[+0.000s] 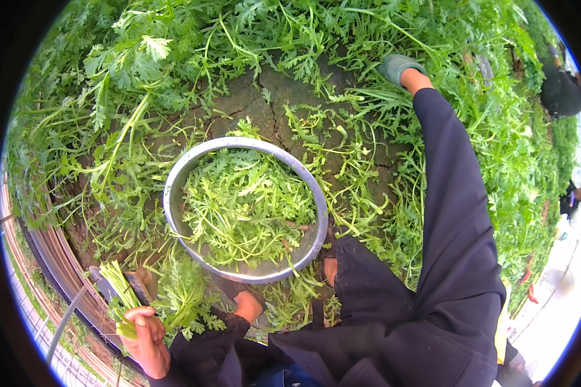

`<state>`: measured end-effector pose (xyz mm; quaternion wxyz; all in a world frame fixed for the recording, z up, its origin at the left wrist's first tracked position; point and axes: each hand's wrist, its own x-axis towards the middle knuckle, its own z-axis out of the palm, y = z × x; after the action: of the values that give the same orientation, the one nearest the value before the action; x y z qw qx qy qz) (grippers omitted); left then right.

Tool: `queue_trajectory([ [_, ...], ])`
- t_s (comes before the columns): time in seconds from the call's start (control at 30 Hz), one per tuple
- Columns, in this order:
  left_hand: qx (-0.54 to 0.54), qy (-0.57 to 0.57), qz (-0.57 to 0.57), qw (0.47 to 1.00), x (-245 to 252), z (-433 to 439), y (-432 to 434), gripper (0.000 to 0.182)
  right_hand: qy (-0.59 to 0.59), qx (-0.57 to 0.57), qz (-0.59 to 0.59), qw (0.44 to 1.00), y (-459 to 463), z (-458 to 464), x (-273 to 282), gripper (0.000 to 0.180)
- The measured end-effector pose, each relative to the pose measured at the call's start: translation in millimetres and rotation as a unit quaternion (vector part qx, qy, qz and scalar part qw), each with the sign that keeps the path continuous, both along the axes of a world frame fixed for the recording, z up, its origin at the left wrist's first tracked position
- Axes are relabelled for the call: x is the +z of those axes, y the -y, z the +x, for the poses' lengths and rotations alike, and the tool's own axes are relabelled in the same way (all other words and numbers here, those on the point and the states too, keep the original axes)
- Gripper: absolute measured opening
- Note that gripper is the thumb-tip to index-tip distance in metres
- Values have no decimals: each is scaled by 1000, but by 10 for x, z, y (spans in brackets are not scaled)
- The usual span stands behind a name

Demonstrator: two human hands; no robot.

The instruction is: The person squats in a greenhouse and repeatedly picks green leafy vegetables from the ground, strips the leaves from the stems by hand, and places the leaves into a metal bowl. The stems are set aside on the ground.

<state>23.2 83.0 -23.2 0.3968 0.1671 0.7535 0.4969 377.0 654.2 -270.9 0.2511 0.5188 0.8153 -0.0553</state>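
In my left hand (pixel 147 341), bare and at the lower left, is a bunch of cut leafy greens (pixel 121 285), its pale stem ends pointing up and its leaves hanging to the right. My right hand (pixel 401 69) wears a grey-green glove and reaches far out among the growing greens (pixel 465 111). Leaves and the angle hide its fingers, so whether it grips a stem is unclear. Between the two hands a round metal basin (pixel 322 213) rests on the ground in front of my feet, holding a loose heap of feathery-leaved greens (pixel 247 203).
Trimmed leaves and stems litter the cracked soil (pixel 252 104) around the basin. A flat dark object (pixel 138 285) lies behind the bunch. At far left runs a grey pipe (pixel 65 321) beside long pale strips. Another person (pixel 561 89) bends among plants at the far right.
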Motion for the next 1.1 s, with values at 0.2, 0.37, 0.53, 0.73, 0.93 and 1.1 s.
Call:
queue_trajectory([
  [0.2, -13, 3, 1, 1000, 35, 33, 8, 25, -84, -6, 61, 995, 35, -138, 432, 39],
  [0.37, 0, -4, 35, 999, 153, 82, 72, 25, -139, 0, 50, 989, 446, -141, 1119, 36],
  [0.53, -14, -9, 83, 996, 274, 187, 58, 24, -485, -95, -81, 866, 906, -297, 2336, 28],
  [0.73, -23, -95, 58, 993, 490, 419, -64, 17, -705, -116, -217, 665, 1652, -873, 3408, 29],
  [0.93, -11, -152, 191, 970, 523, 717, -217, 22, -706, -131, -314, 621, 2754, -1599, 3354, 28],
  [1.1, -57, -373, 218, 900, 464, 854, -228, 16, -687, -208, -391, 576, 3461, -1875, 3312, 25],
])
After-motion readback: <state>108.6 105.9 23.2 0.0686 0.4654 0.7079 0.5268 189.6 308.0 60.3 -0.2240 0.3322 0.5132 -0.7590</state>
